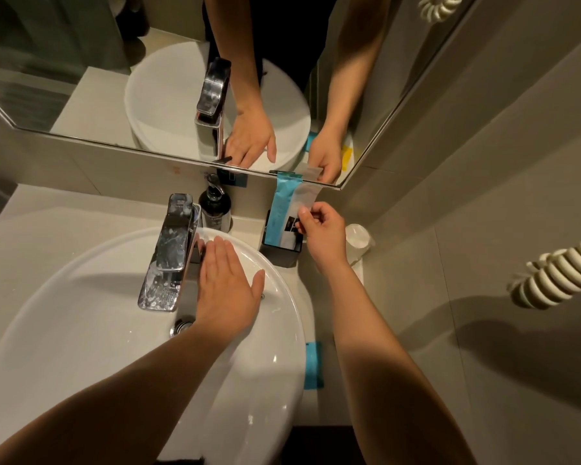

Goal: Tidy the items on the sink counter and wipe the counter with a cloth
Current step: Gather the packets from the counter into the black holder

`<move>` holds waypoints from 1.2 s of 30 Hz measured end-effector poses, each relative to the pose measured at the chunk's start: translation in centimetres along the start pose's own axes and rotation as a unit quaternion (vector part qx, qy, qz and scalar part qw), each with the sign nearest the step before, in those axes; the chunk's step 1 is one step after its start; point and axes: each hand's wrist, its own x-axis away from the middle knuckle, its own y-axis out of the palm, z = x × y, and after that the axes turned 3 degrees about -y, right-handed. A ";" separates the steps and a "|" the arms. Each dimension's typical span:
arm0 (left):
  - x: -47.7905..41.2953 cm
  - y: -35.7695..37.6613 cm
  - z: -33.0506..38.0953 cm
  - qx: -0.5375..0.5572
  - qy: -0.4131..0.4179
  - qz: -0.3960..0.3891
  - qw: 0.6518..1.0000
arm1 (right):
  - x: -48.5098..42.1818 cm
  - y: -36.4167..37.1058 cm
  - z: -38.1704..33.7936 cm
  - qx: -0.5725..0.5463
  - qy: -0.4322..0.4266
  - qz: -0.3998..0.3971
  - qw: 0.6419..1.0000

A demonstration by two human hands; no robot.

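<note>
My right hand pinches a blue and white packet that stands upright in a small black holder on the counter behind the basin. My left hand lies flat with its fingers spread on the far rim of the white basin, beside the chrome tap. Another blue packet lies flat on the counter to the right of the basin.
A dark soap pump bottle stands behind the tap by the mirror. An upturned clear cup sits in the right corner. A coiled cream cord hangs on the right wall. The grey counter extends left.
</note>
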 end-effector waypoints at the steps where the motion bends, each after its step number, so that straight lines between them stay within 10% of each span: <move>1: 0.0 0.0 0.0 0.000 0.000 0.000 1.000 | -0.2 0.0 0.2 -0.001 0.005 0.001 1.000; 36: 0.2 -0.9 0.3 -0.018 -0.004 -0.024 1.000 | 17.8 -6.0 10.9 0.207 0.226 -0.046 0.951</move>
